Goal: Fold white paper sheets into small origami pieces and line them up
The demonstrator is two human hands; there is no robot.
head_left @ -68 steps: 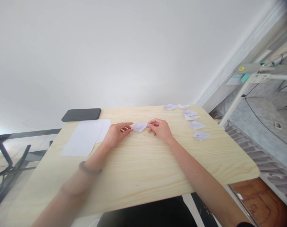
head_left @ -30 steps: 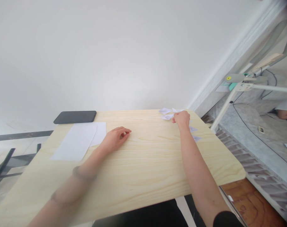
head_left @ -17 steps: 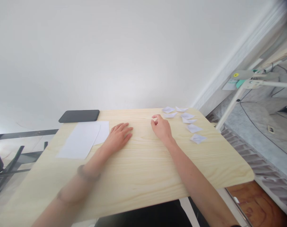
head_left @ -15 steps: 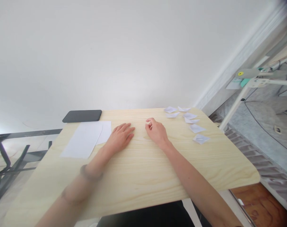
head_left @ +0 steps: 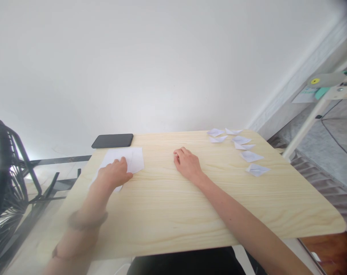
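Note:
My left hand (head_left: 114, 175) lies on the flat white paper sheets (head_left: 135, 159) at the left of the light wooden table (head_left: 173, 214), its fingers pressed on the top sheet. A dark bracelet circles that wrist. My right hand (head_left: 187, 164) rests near the middle of the table with its fingers loosely curled, and nothing shows in it. Several small folded white paper pieces (head_left: 249, 156) lie in a loose group at the far right of the table, apart from both hands.
A black phone (head_left: 112, 140) lies flat at the table's far left edge. A dark wire chair (head_left: 4, 179) stands to the left. A white stand with a teal and yellow part (head_left: 319, 99) rises at the right, over a grey mat.
My right hand carried the folded piece to the group at the right, let it go and came back to the middle. My left hand slid left onto the flat sheets.

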